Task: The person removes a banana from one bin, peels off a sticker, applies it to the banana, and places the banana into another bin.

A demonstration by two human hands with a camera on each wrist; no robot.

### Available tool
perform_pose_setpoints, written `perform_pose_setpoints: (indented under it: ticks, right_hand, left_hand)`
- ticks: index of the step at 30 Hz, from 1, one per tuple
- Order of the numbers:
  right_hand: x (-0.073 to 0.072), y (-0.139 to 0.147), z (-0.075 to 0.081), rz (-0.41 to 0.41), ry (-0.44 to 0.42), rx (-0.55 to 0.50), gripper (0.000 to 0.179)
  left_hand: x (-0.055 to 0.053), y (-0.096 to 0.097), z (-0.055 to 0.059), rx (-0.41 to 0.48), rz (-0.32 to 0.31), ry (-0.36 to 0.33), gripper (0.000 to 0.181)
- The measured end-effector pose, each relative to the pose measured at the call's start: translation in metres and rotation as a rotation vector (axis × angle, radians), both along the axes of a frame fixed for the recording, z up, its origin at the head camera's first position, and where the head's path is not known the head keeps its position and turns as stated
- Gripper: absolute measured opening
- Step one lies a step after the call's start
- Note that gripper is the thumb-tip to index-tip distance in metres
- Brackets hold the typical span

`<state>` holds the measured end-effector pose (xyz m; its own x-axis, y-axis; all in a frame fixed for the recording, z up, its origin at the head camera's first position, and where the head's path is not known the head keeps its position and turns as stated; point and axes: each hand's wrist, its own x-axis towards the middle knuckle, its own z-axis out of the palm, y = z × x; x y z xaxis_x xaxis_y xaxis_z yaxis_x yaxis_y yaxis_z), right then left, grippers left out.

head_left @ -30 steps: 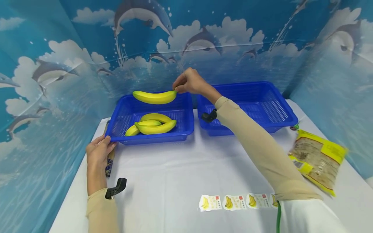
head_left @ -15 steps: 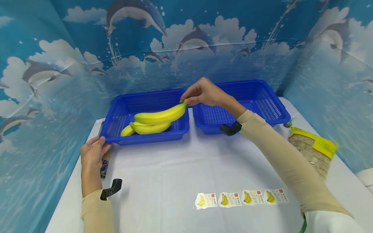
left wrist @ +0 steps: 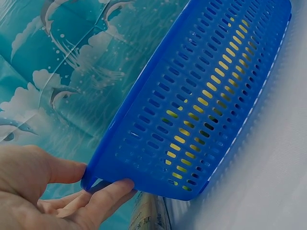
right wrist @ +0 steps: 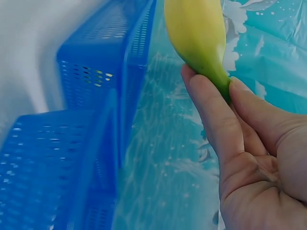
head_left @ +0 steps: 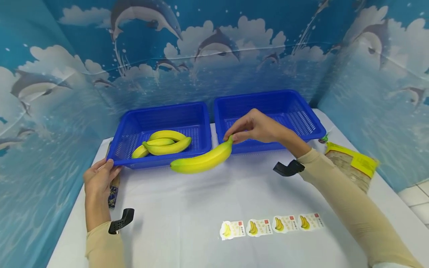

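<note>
My right hand (head_left: 259, 126) pinches a yellow banana (head_left: 202, 160) by its green stem, and the fruit hangs in front of the two baskets above the white table. The right wrist view shows thumb and fingers on the stem of the same banana (right wrist: 199, 36). At the near left corner of the left blue basket (head_left: 157, 160), my left hand (head_left: 98, 180) grips the rim, thumb on top and fingers below, as the left wrist view shows on the basket (left wrist: 192, 96). Several bananas (head_left: 167, 145) lie together inside that basket.
A second blue basket (head_left: 268, 97) stands to the right of the first. Banana stickers (head_left: 259, 227) lie in a row on the white table (head_left: 161, 230). A yellow-and-brown bag (head_left: 352, 163) lies at the right. A dark patterned packet (head_left: 113, 195) is beside my left hand.
My right hand has carried the banana from above the left basket to the right and nearer, past its front rim. The left hand has kept its grip on the basket corner.
</note>
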<state>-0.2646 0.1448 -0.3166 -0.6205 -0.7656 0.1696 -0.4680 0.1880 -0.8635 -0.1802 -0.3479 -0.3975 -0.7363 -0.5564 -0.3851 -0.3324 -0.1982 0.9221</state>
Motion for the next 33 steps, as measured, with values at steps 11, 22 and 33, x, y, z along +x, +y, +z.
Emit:
perform_pose_setpoints:
  ticks: [11,22,33]
  right_hand:
    - [0.033,0.048,-0.038,-0.020,-0.097,0.014,0.021]
    - [0.044,0.074,-0.085,0.027,-0.284,-0.045,0.022]
    - [0.041,0.081,-0.116,-0.032,-0.365,0.003,0.023]
  left_hand:
    - [0.000,0.000,0.000,0.015,0.011,-0.019,0.062]
    - [0.000,-0.002,0.001,0.027,0.018,-0.004,0.061]
    - [0.003,0.001,-0.001,0.030,0.024,0.018,0.062]
